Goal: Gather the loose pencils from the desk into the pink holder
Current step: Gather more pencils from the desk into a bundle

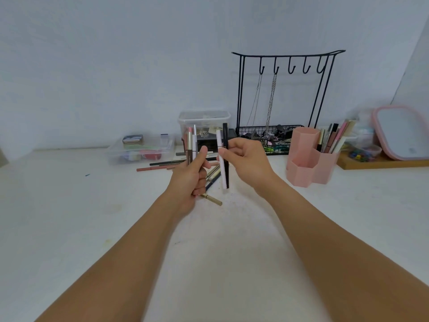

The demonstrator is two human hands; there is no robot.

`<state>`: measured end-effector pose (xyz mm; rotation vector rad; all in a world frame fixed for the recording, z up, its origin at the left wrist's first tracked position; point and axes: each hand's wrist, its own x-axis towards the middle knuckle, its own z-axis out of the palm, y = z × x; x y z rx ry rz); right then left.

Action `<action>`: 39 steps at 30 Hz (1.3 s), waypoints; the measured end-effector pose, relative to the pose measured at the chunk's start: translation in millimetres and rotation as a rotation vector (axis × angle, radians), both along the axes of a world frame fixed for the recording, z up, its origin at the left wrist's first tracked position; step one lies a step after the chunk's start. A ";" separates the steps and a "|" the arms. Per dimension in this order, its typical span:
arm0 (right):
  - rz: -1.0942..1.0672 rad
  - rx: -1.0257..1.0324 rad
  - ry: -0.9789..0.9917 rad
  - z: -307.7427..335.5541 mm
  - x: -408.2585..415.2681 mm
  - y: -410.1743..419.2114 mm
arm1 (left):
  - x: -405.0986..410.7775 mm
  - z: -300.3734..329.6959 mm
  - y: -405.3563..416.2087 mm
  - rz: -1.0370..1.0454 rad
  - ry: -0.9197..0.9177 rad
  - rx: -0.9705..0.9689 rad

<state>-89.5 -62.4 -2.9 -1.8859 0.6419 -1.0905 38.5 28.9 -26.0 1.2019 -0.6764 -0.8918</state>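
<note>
Pencils (pixel 223 159) stand upright in both hands, long axes near vertical.

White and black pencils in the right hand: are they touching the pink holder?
Apart. The head view shows the right hand holding the white and black pencils upright, with bare desk visible between them and the pink holder.

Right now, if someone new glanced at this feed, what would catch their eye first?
First, the two raised hands mid-frame: the left hand grips a bunch of pencils, and the right hand pinches a white pencil and a black pencil. Next, the pink holder at right, some pencils already in its back cup, then the loose pencils on the desk behind the hands.
</note>
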 end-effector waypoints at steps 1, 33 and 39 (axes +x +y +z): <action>0.033 0.103 -0.052 1.8 -1.2 1.3 | -1.7 0.8 0.8 -0.004 -0.002 -0.009; 0.025 0.489 -0.238 18.2 -16.0 -3.4 | 7.9 1.5 -3.9 0.156 -0.126 -0.068; -0.243 -0.241 0.472 1.4 -23.8 -27.9 | 8.6 2.2 -0.7 0.181 -0.045 -0.088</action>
